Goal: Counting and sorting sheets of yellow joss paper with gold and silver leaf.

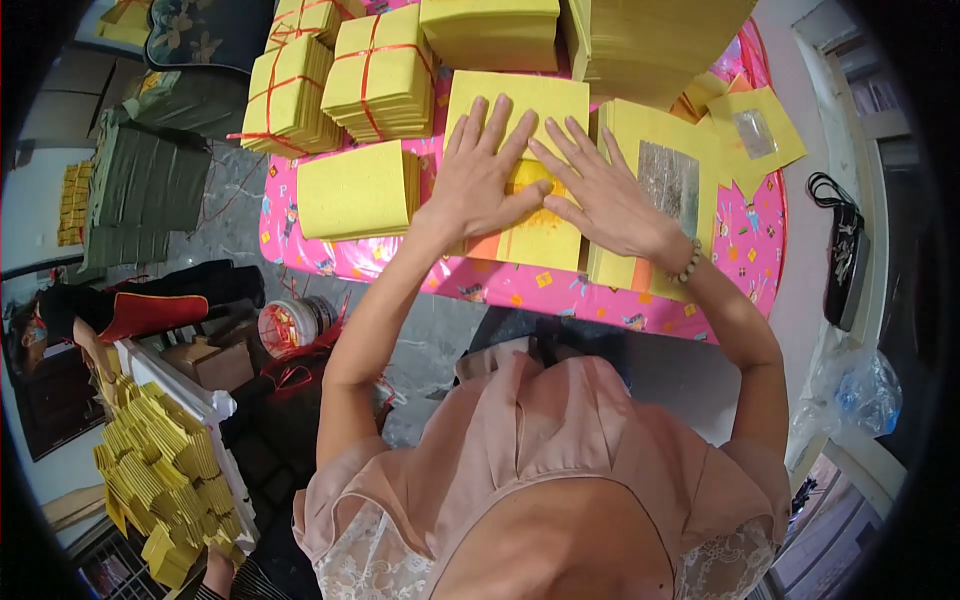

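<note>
A beaded bracelet (687, 262) accompanies a pink lacy top (510, 425).

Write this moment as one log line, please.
Left hand: spread flat over yellow paper stack; Right hand: spread flat, partly over it; Nearby: red-tied yellow bundles, pink tablecloth

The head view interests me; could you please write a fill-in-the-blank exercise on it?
The left hand and right hand lie palm ____ on yellow paper.
The bracelet is on the ____ wrist.
The string around the tied stacks is coloured ____.
The tablecloth is mainly ____.

Missing words: down; right; red; pink.
</note>
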The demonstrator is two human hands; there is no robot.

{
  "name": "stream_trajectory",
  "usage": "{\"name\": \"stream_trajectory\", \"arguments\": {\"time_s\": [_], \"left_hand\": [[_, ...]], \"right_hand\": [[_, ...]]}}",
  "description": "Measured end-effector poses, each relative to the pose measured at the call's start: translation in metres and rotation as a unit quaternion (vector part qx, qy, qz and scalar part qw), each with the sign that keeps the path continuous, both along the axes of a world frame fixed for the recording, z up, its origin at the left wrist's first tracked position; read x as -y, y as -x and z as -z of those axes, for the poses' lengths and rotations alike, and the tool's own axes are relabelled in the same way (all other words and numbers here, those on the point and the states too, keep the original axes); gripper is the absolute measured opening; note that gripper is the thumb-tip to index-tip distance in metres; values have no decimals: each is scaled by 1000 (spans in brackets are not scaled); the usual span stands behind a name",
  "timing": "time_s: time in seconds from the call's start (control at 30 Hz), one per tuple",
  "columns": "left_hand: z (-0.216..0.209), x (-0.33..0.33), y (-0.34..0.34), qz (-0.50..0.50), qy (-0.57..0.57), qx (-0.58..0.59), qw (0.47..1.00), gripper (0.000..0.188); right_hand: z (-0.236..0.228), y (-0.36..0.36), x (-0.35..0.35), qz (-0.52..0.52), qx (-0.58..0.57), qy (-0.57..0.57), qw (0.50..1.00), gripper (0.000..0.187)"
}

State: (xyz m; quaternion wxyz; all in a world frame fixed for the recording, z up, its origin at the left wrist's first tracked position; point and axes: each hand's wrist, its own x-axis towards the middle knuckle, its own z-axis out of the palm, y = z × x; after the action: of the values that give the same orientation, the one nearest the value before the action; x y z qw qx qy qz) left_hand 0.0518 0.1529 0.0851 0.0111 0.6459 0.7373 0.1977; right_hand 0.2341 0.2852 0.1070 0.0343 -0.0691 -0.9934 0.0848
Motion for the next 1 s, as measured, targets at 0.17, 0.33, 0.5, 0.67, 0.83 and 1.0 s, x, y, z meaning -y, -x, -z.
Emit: {"name": "stream_trajectory", "arguments": {"time_s": [0.17, 0.33, 0.5, 0.67, 0.83, 1.0], "left_hand": [[-9, 17, 1, -11, 41, -36, 998, 82], [-2, 18, 4, -19, 34, -38, 999, 80], [-10, 19, 13, 1, 1, 49, 999, 69], [-36, 27, -7, -86, -119, 171, 974, 45], [-31, 34, -17, -160, -29, 590, 791, 41], [-33, 15, -26, -179, -128, 739, 637, 46]], "right_hand": [[5, -3, 1, 11, 4, 0, 1000, 68], [4, -1, 4, 5, -5, -4, 1000, 67], [-2, 5, -5, 12, -58, 32, 998, 57], [1, 17, -22, 21, -148, 46, 988, 39], [9, 26, -23, -50, -276, -21, 960, 26], [-8, 19, -3, -71, -311, -95, 943, 25]]}}
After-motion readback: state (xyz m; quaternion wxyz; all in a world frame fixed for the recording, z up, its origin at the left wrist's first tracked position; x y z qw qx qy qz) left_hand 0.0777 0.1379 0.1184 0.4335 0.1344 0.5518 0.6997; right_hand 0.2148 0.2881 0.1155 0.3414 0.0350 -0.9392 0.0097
